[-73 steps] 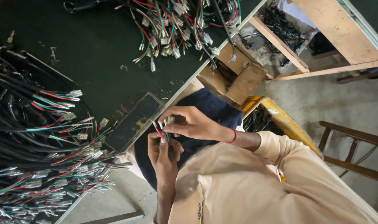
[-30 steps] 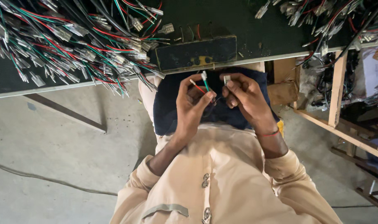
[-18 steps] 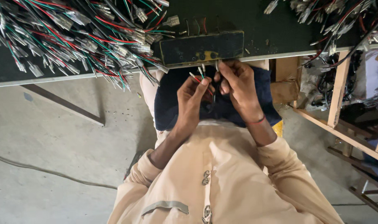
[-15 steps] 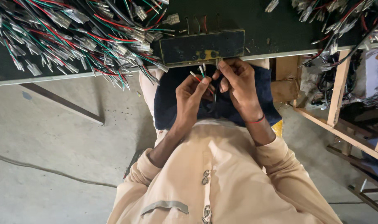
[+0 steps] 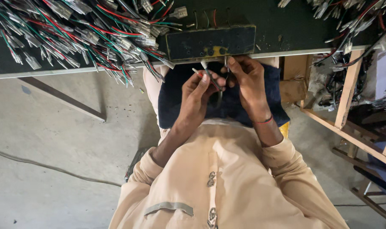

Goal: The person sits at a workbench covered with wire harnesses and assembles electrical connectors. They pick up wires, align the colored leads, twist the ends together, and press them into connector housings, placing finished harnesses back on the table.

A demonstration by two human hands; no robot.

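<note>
My left hand (image 5: 198, 92) pinches a few thin wires (image 5: 207, 71), red, green and white, their ends sticking up past my fingers. My right hand (image 5: 246, 80) is beside it, fingers closed on another wire end, pressed up near the lower edge of a dark rectangular block (image 5: 210, 42) with small holes and a yellow mark. Both hands hover over a dark blue cloth (image 5: 172, 101) on my lap, just below the table's edge (image 5: 74, 72).
A big heap of wires with connector plugs (image 5: 78, 34) lies on the dark table at the left, some hanging over the edge. More wires (image 5: 349, 21) lie at the top right. A wooden frame (image 5: 349, 89) and cardboard stand at the right. Concrete floor on the left.
The view swung round so the table is at the top. My hands came together and rose toward the dark block; my right hand now touches the wires by the block's edge.
</note>
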